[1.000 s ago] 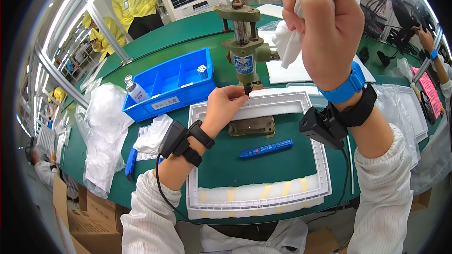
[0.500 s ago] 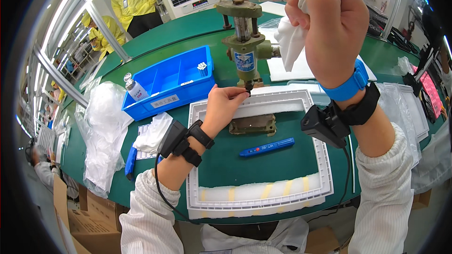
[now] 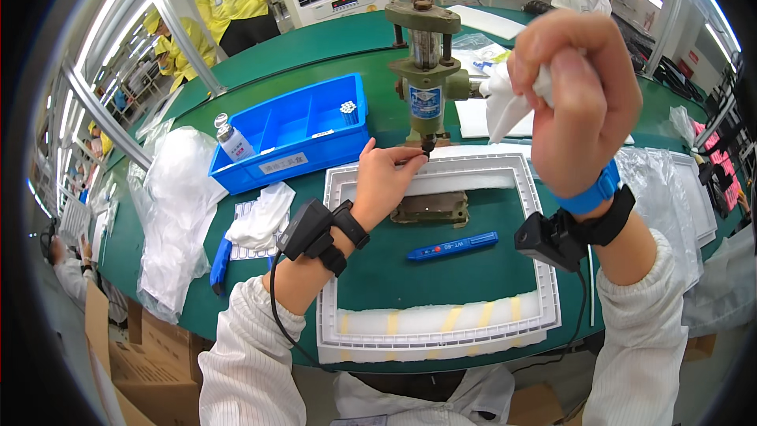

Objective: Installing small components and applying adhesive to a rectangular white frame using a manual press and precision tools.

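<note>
Lowered since half a second ago, the right hand (image 3: 579,102) clenches a white cloth (image 3: 505,106), its tail hanging left of the grip. The white frame (image 3: 441,339) lies on the tabletop (image 3: 378,276), far edge just beside the left hand (image 3: 386,181), pinched at the green press (image 3: 426,99)'s tip, contents hidden. A blue pen-shaped tool (image 3: 453,247) rests inside.

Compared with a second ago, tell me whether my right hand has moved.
Yes: the right hand has come down in the view, judged against the green press.
</note>
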The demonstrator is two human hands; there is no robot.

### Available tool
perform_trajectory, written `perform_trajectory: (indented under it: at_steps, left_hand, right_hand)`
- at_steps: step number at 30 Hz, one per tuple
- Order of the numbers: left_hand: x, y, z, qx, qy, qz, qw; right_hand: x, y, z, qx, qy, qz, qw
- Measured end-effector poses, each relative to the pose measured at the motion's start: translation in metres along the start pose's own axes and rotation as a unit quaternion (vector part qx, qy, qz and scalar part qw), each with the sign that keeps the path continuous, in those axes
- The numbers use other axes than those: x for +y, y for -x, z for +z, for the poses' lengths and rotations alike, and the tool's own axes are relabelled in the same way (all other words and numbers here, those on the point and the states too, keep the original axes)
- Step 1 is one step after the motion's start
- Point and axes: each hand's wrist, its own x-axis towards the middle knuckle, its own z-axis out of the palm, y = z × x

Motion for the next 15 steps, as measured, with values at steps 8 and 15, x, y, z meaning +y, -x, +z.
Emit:
perform_trajectory:
  at_steps: [8,15]
  left_hand:
    - [-0.002,0.001,0.005,0.012,0.000,0.017,1.000]
    - [0.001,0.000,0.005,0.015,-0.011,0.026,0.999]
  right_hand:
    - [0.002,0.015,0.000,0.014,-0.038,-0.036,0.999]
    - [-0.003,0.042,-0.007,-0.047,-0.032,-0.076,0.996]
